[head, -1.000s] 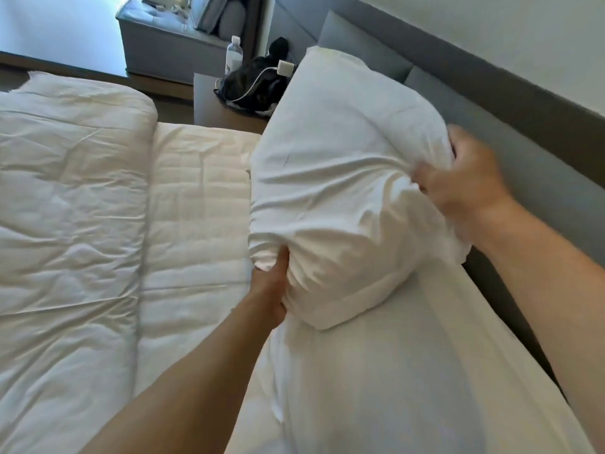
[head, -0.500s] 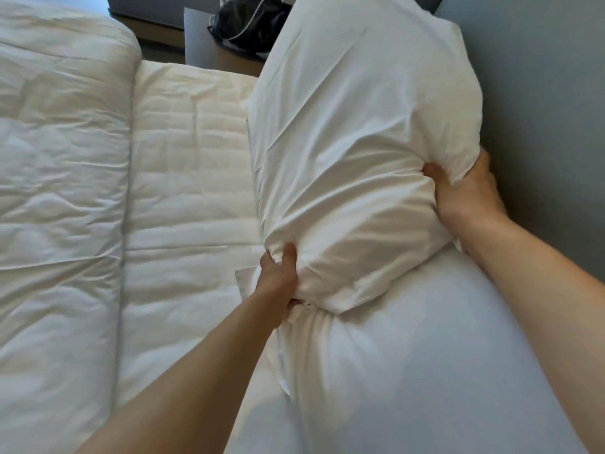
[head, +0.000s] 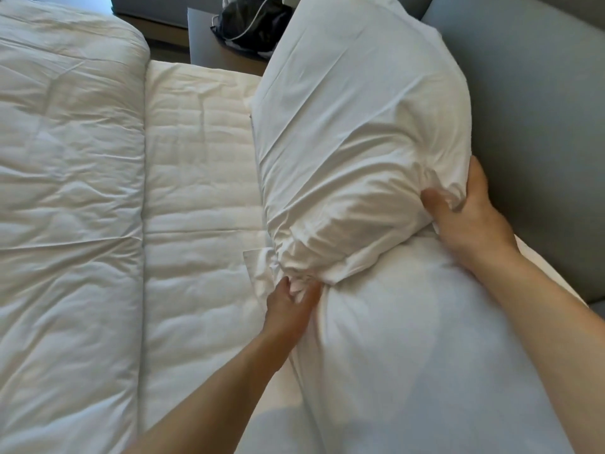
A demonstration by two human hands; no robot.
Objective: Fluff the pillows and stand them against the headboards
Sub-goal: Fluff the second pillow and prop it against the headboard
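Note:
A white pillow stands on edge, leaning toward the grey padded headboard on the right. My left hand pinches the bunched cloth at its lower near corner. My right hand grips its lower right corner, thumb pressed into the fabric, close to the headboard. A second white pillow lies flat under it, nearer to me, partly covered by my forearms.
A thick white duvet is folded back over the left half of the bed, baring the quilted mattress pad. Beyond the bed stands a wooden nightstand with a black bag and a white cable.
My right hand slid from the pillow's upper edge down to its lower right corner. My left hand dropped to the bunched bottom corner. The pillow has settled lower onto the flat pillow.

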